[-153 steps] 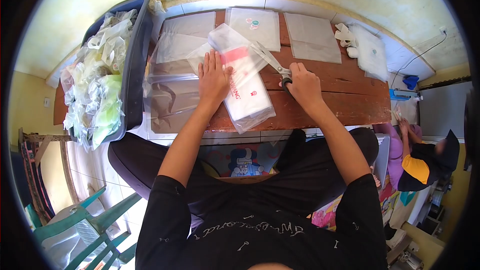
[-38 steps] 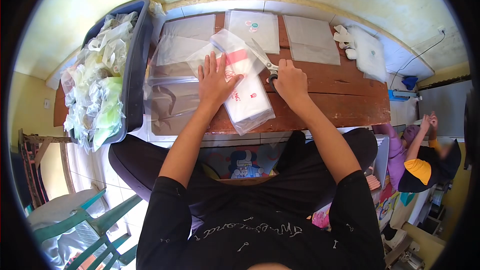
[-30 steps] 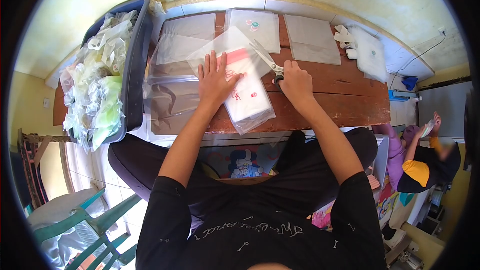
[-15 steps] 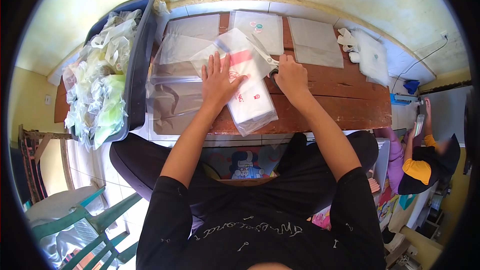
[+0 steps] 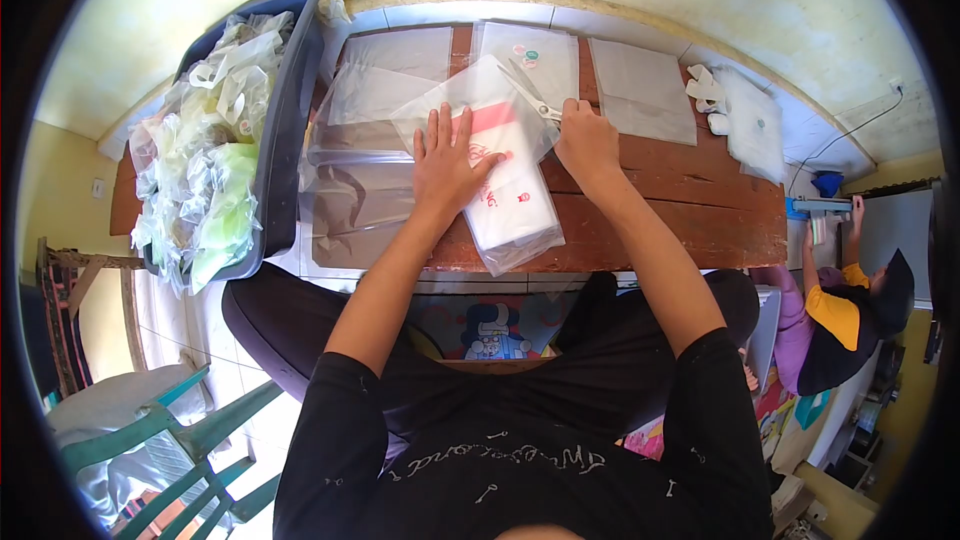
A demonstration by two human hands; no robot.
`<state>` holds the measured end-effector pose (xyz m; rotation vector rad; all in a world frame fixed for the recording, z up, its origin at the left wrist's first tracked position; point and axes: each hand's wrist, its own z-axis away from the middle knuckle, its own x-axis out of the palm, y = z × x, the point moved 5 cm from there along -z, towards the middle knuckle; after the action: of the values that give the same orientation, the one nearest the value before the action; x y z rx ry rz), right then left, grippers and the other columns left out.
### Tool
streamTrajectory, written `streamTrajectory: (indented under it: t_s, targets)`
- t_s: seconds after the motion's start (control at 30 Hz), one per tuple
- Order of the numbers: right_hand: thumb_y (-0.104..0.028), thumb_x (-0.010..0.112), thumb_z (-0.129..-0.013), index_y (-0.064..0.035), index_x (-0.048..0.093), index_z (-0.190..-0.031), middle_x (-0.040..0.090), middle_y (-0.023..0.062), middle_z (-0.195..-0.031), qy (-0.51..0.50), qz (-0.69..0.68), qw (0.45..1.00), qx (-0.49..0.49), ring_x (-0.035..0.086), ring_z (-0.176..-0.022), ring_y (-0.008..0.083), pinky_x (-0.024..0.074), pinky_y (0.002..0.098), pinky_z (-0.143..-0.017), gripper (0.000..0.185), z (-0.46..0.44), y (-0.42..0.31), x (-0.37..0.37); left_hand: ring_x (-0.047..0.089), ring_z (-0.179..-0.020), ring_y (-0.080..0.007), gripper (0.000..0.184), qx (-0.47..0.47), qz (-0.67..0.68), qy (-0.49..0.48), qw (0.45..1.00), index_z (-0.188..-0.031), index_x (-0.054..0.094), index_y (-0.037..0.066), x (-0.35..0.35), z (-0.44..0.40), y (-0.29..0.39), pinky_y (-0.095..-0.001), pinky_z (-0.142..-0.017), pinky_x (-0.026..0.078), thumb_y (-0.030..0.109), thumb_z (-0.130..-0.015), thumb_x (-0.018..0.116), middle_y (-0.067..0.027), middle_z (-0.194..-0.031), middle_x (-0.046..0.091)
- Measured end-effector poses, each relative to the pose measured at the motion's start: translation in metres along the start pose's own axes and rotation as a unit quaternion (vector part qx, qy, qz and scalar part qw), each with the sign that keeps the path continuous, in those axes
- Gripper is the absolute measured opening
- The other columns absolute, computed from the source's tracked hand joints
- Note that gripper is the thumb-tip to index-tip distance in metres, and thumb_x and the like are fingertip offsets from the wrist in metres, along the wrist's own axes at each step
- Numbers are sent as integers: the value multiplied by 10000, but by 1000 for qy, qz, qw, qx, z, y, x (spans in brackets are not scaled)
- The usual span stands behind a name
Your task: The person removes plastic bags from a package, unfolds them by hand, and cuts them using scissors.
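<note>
A stack of clear plastic bags (image 5: 515, 210) with red print lies at a slant on the brown wooden table, its lower end close to the front edge. My left hand (image 5: 447, 162) rests flat on the stack, fingers spread, over part of the print. In my right hand (image 5: 588, 145) is a pair of scissors (image 5: 545, 108), gripped by the handles. Its blades point up and left across the upper part of the stack. Whether the blades are cutting into the plastic I cannot tell. My right fingers mostly hide the handles.
A dark tub (image 5: 285, 130) full of filled plastic bags stands at the left. Flat clear sheets (image 5: 390, 105) and further bag stacks (image 5: 650, 90) lie along the table (image 5: 660, 225). A white bundle (image 5: 755, 125) is at the far right. Beyond sits another person (image 5: 840, 325); a green chair (image 5: 180, 440) is lower left.
The view has shifted slightly. My right hand and the scissors have turned a little, with less of the dark handle showing. The other person's hands have moved towards the blue device.
</note>
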<state>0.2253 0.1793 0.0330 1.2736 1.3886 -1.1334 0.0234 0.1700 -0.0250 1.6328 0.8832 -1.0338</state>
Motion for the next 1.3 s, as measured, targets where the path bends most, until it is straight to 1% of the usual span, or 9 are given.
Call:
streamTrajectory:
  t_s: [0.03,0.27,0.37,0.47,0.77,0.83,1.07,1.13,1.3]
  targets:
    - [-83,607,-824,-11,554,-943,635,157,-941,6,-3,1000,0,689,-794,368,571,462,-667,149,-1,0,1,135,-1490,-333,913,1,-1,1,1000,-1528,298,115,0,0,0,-515,-1186,83,709,-859,478,-213,-1591,193]
    - [-110,601,-842,-6,555,-939,640,166,-926,16,3,1000,-13,689,-780,371,571,455,-665,150,-7,2,7,140,-1489,-339,908,2,2,5,1000,-1525,304,110,2,0,-1,-524,-1183,93,695,-858,494,-214,-1589,198]
    - [-102,599,-841,-3,555,-937,640,169,-914,16,9,1000,-19,689,-776,373,571,451,-666,145,-9,0,6,142,-1488,-339,904,4,0,6,1000,-1525,302,109,2,0,-1,-522,-1183,92,686,-859,501,-214,-1588,199]
    - [-60,579,-844,-2,573,-968,648,165,-956,-7,20,1000,-17,710,-806,349,586,424,-672,137,-12,-2,6,143,-1487,-341,898,1,5,4,1000,-1526,301,111,1,0,-1,-519,-1185,87,676,-859,508,-213,-1588,199]
    - [-78,610,-837,-3,575,-972,653,158,-944,-3,30,999,-26,714,-802,341,588,423,-670,158,-20,-4,5,140,-1488,-338,904,2,10,10,1000,-1526,299,118,1,0,-1,-507,-1189,78,676,-851,521,-211,-1589,198]
    - [-79,625,-829,-2,577,-978,654,159,-955,0,30,999,-24,713,-805,342,589,421,-672,174,-23,-5,4,150,-1484,-343,879,2,5,10,1000,-1532,289,127,0,1,0,-504,-1185,103,647,-863,526,-205,-1586,209]
    - [-71,608,-837,-2,578,-985,656,163,-967,0,33,999,-36,711,-827,344,590,416,-679,167,-31,-7,5,151,-1484,-340,880,1,4,12,1000,-1530,294,128,1,1,-1,-505,-1185,102,652,-862,525,-203,-1585,212]
    - [-65,597,-841,0,579,-988,656,167,-968,-4,32,999,-33,709,-830,348,589,420,-684,162,-33,-7,5,132,-1491,-332,922,0,11,7,1000,-1523,306,114,2,0,-2,-502,-1190,75,702,-843,511,-204,-1592,192]
    - [-62,588,-846,5,584,-991,659,175,-979,-10,28,999,-34,707,-830,357,585,433,-700,160,-38,-8,6,131,-1491,-329,924,0,8,9,1000,-1523,303,110,1,0,-2,-500,-1191,76,709,-847,500,-200,-1593,192]
